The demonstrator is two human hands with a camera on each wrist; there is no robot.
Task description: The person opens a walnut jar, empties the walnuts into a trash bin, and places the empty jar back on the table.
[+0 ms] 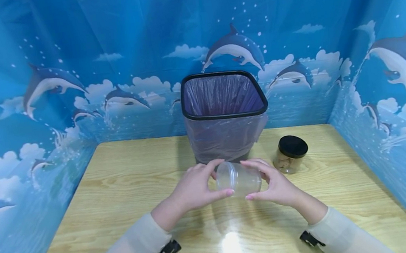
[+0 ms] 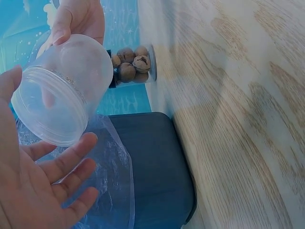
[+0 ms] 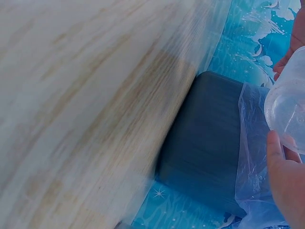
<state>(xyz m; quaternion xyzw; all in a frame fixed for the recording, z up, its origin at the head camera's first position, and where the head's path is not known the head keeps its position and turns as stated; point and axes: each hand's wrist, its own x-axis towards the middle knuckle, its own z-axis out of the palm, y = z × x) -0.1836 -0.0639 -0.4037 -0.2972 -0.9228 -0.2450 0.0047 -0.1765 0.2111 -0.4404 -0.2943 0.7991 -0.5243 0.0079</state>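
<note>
A clear plastic jar [image 1: 246, 178] lies on its side between my two hands, held over the table in front of the bin. My left hand [image 1: 197, 187] spans its ridged end, thumb at the near side and fingers at the far side. In the left wrist view the lower fingers of the left hand [image 2: 57, 181] are spread, with the fingertips right at the rim of the jar [image 2: 78, 71]. My right hand [image 1: 278, 185] grips the smooth base end between thumb and fingers. The right wrist view catches only part of the jar [image 3: 288, 105].
A dark bin [image 1: 226, 115] with a translucent purple liner stands at the table's back middle. Right of it is a black-lidded jar [image 1: 288, 160] with walnuts [image 2: 127, 71] inside. Dolphin-printed curtains [image 1: 131, 46] border the wooden table [image 1: 119, 189] at the back and both sides.
</note>
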